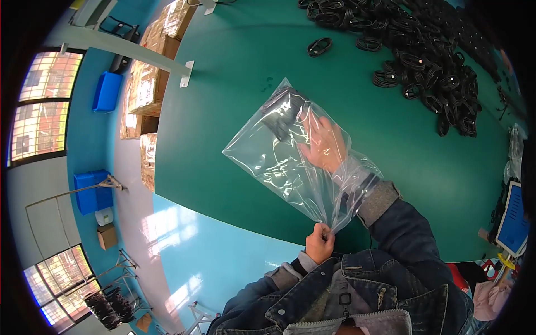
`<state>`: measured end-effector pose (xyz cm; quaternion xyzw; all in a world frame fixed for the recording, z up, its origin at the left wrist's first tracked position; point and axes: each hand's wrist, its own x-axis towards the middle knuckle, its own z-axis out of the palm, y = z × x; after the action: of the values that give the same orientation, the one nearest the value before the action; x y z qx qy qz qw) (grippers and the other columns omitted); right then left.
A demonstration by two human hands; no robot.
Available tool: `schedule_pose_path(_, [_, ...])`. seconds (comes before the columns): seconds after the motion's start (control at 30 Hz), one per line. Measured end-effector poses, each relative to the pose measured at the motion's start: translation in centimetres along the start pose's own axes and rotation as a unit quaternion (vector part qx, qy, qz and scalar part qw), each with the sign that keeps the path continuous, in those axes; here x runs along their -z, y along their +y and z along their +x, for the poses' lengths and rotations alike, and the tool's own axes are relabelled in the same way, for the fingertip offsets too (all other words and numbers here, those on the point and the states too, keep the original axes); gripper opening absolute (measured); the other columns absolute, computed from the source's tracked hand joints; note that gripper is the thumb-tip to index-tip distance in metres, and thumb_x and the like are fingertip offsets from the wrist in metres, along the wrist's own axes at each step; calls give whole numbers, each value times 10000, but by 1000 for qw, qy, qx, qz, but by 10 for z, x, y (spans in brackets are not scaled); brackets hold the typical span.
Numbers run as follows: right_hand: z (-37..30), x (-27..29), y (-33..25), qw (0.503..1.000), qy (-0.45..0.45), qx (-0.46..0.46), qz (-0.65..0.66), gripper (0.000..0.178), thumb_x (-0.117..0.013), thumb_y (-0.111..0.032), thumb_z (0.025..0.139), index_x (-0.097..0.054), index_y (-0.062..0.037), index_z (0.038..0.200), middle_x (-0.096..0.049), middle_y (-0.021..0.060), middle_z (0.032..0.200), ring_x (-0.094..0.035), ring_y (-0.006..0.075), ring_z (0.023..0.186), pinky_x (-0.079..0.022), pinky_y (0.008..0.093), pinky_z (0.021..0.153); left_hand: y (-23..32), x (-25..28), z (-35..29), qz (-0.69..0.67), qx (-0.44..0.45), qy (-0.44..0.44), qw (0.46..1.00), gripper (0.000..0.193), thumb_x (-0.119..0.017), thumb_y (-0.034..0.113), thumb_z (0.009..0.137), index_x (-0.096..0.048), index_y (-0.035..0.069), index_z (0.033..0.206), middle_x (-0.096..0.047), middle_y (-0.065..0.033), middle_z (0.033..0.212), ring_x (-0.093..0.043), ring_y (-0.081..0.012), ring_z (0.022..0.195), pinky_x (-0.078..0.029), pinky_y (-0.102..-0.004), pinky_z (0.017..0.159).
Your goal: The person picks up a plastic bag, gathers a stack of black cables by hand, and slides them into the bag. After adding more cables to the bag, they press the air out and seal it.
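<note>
A large clear plastic bag (262, 159) lies slanted over the green table, its mouth toward me. My left hand (320, 244) is closed on the gathered edge of the bag's mouth, near the table's front edge. Inside the bag, my right hand (325, 146) reaches up with fingers stretched out and apart. Just beyond its fingertips, in the bag's far corner, sits a dark bundle (282, 114) that looks like black coiled cables; glare on the plastic blurs its detail. The fingertips are right beside the bundle, and whether they press on it I cannot tell.
A big heap of black coiled cables (416, 61) covers the far right of the green table (223, 72). One single coiled cable (320, 47) lies apart from it. A screen (512, 218) stands at the right edge. Taped cardboard boxes (151, 84) are stacked beyond the left edge.
</note>
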<state>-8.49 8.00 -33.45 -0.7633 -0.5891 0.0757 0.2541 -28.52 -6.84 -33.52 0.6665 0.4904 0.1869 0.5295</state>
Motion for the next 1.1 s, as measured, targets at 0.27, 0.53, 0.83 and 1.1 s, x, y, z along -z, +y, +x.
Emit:
schedule_pose_path(0.27, [-15, -17, 11, 985, -5, 163, 51, 547, -593, -274, 775, -448, -98, 1271, -464, 84, 1276, -472, 236, 1089, -369, 380, 932, -2, 0, 0, -16, -4, 6, 1000, 161, -622, 4, 740, -480, 41, 806, -462, -42, 578, -445, -95, 500, -392, -246, 486])
schedule_pose_path(0.53, [-7, -25, -14, 981, -11, 196, 7, 510, -574, -251, 788, -452, -72, 1250, -488, 98, 1235, -476, 277, 1062, -379, 381, 928, -4, 8, -1, -6, -2, 15, 1000, 168, -624, 0, 730, -478, 40, 804, -463, -35, 582, -436, -90, 506, -385, -242, 486])
schedule_pose_path(0.83, [-56, -25, -2, 935, -146, 70, 315, 548, -568, -179, 764, -395, 8, 1250, -502, 134, 1165, -521, 327, 972, -465, 419, 793, -5, 9, 0, 7, -1, 8, 1000, 168, -626, 2, 732, -486, 31, 820, -498, -26, 602, -433, -62, 525, -382, -244, 480])
schedule_pose_path(1.1, [-193, 122, 103, 996, 63, 25, 61, 304, -610, -155, 766, -558, -13, 1030, -579, 149, 1046, -542, 328, 989, -458, 407, 853, 28, 32, 5, 229, 50, -102, 967, 185, -659, 132, 756, -535, 41, 859, -527, -90, 570, -539, -153, 495, -433, -297, 486])
